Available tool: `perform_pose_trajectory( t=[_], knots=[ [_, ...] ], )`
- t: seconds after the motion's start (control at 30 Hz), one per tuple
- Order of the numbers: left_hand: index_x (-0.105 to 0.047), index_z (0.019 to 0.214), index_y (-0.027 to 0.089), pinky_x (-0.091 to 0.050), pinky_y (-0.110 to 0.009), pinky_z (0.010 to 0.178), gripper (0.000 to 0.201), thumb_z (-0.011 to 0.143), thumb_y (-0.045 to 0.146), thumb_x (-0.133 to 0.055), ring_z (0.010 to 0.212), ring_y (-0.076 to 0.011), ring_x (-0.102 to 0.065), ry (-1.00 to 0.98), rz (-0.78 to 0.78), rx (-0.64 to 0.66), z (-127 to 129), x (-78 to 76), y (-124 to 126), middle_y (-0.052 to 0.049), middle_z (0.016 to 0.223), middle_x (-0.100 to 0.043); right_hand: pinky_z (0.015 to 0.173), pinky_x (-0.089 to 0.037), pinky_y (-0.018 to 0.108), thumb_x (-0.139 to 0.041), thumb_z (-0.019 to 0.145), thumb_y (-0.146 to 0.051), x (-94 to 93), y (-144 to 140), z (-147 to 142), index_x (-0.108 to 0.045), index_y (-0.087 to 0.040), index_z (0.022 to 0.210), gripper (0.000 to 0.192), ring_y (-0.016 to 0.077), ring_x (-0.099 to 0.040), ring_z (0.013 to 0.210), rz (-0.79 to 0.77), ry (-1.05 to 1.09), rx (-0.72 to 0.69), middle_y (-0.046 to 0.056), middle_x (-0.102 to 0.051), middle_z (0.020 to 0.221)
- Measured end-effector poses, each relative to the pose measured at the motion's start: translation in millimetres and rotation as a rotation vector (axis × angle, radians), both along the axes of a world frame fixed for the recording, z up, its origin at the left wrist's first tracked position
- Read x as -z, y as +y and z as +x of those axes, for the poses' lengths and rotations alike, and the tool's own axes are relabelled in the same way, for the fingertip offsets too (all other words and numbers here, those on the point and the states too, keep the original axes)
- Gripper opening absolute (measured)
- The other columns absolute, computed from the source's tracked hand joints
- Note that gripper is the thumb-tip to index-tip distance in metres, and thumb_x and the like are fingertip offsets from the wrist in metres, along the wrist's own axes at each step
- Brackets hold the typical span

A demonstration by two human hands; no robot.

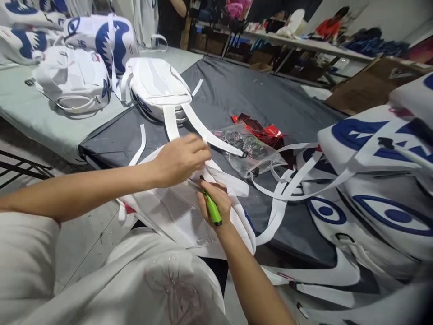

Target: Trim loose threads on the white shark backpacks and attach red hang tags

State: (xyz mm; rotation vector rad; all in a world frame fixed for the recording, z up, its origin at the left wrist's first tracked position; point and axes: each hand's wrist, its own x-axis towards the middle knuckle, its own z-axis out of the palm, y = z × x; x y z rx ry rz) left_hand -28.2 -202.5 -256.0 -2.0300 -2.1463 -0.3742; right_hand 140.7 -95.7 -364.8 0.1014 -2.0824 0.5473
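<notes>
A white backpack (179,210) lies in front of me against the table's edge, its straps facing up. My left hand (184,158) is closed at its top end, fingers curled and slightly blurred, pinching white webbing there. My right hand (216,201) grips a bright green pen-shaped tool (211,208) with black ends; its exact kind is unclear. The tool's black tip points at the webbing just below my left fingers. A wide white strap (232,180) runs past my right hand. What lies beneath the left fingers is hidden.
Another white backpack (158,85) lies just beyond, its straps reaching toward me. Right of it are a clear plastic bag (250,149) and red tags (260,128). Shark-face backpacks (379,180) pile up at right; several more stand at left. A person in red (329,28) is at a far table.
</notes>
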Motion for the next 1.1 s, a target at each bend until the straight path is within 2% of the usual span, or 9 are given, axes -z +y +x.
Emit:
perform_pose_trajectory(
  t=[0.07, 0.13, 0.23, 0.3, 0.4, 0.6, 0.77, 1.0, 1.1],
  knots=[
    [-0.052, 0.138, 0.019, -0.039, -0.047, 0.107, 0.061, 0.082, 0.032, -0.073, 0.138, -0.0336, -0.046, 0.103, -0.004, 0.035, -4.9, 0.1, 17.0, -0.018, 0.148, -0.05, 0.086, -0.058, 0.035, -0.062, 0.091, -0.017, -4.5, -2.9, 12.5, -0.061, -0.021, 0.129, 0.039, 0.0211, -0.074, 0.093, -0.12, -0.033, 0.105, 0.007, -0.077, 0.105],
    [-0.035, 0.151, 0.017, -0.031, -0.056, 0.114, 0.099, 0.069, 0.039, -0.084, 0.148, -0.0407, -0.029, 0.138, -0.105, 0.059, -9.2, 7.0, 34.9, -0.023, 0.159, -0.033, 0.083, -0.058, 0.036, -0.059, 0.095, -0.026, -9.6, -3.4, 24.9, -0.063, -0.019, 0.126, 0.032, 0.0216, -0.074, 0.088, -0.375, -0.072, 0.263, 0.006, -0.077, 0.093],
    [-0.016, 0.157, 0.017, -0.023, -0.062, 0.117, 0.121, 0.063, 0.044, -0.087, 0.151, -0.0437, -0.019, 0.151, -0.193, 0.055, -13.2, 22.0, 55.0, -0.026, 0.163, -0.02, 0.064, -0.055, 0.032, -0.057, 0.096, -0.041, -14.9, -1.4, 34.4, -0.069, -0.016, 0.11, 0.031, 0.0175, -0.067, 0.059, -0.715, -0.169, 0.38, -0.001, -0.067, 0.064],
    [-0.008, 0.159, 0.017, -0.021, -0.064, 0.117, 0.123, 0.065, 0.043, -0.084, 0.152, -0.0439, -0.017, 0.145, -0.184, 0.062, -14.0, 29.6, 60.9, -0.026, 0.164, -0.017, 0.054, -0.05, 0.029, -0.061, 0.092, -0.046, -18.2, 1.3, 31.4, -0.071, -0.016, 0.099, 0.033, 0.014, -0.057, 0.046, -0.801, -0.226, 0.429, -0.004, -0.058, 0.053],
    [-0.001, 0.159, 0.02, -0.018, -0.067, 0.118, 0.11, 0.077, 0.04, -0.072, 0.153, -0.0426, -0.013, 0.115, -0.114, 0.079, -14.3, 36.2, 61.7, -0.022, 0.166, -0.013, 0.045, -0.042, 0.026, -0.063, 0.088, -0.052, -22.7, 11.6, 17.8, -0.069, -0.016, 0.087, 0.037, 0.0114, -0.047, 0.039, -0.886, -0.238, 0.514, -0.006, -0.05, 0.046],
    [0.001, 0.16, 0.022, -0.016, -0.066, 0.12, 0.097, 0.083, 0.018, -0.059, 0.155, -0.0391, -0.009, 0.12, -0.075, 0.118, -14.3, 40.1, 63.3, -0.02, 0.167, -0.011, 0.037, -0.027, 0.023, -0.065, 0.084, -0.057, -18.6, 49.9, 0.8, -0.06, -0.016, 0.073, 0.043, 0.0074, -0.035, 0.036, -1.142, -0.33, 0.323, -0.006, -0.045, 0.046],
    [-0.001, 0.159, 0.02, -0.02, -0.065, 0.118, 0.091, 0.087, 0.015, -0.055, 0.154, -0.0382, -0.014, 0.135, -0.097, 0.129, -13.1, 38.7, 66.5, -0.022, 0.165, -0.015, 0.038, -0.031, 0.022, -0.065, 0.083, -0.056, -15.6, 49.0, 3.9, -0.056, -0.019, 0.076, 0.039, 0.0077, -0.037, 0.04, -1.072, -0.402, 0.401, -0.006, -0.049, 0.053],
    [0.002, 0.159, 0.026, -0.019, -0.066, 0.119, 0.093, 0.087, 0.022, -0.056, 0.154, -0.0377, -0.013, 0.093, -0.102, 0.14, -14.4, 45.1, 70.6, -0.016, 0.167, -0.015, 0.048, -0.042, 0.024, -0.061, 0.085, -0.04, -28.0, 40.5, 2.6, -0.061, -0.019, 0.074, 0.024, 0.0122, -0.053, 0.05, -0.699, -0.563, 0.406, -0.002, -0.06, 0.057],
    [0.001, 0.159, 0.025, -0.018, -0.068, 0.118, 0.096, 0.086, 0.027, -0.06, 0.154, -0.039, -0.014, 0.069, -0.115, 0.145, -13.9, 45.9, 71.6, -0.017, 0.166, -0.016, 0.048, -0.043, 0.024, -0.06, 0.085, -0.039, -28.8, 43.7, 2.4, -0.062, -0.019, 0.073, 0.024, 0.0131, -0.055, 0.048, -0.659, -0.55, 0.463, -0.001, -0.061, 0.056]
  ],
)
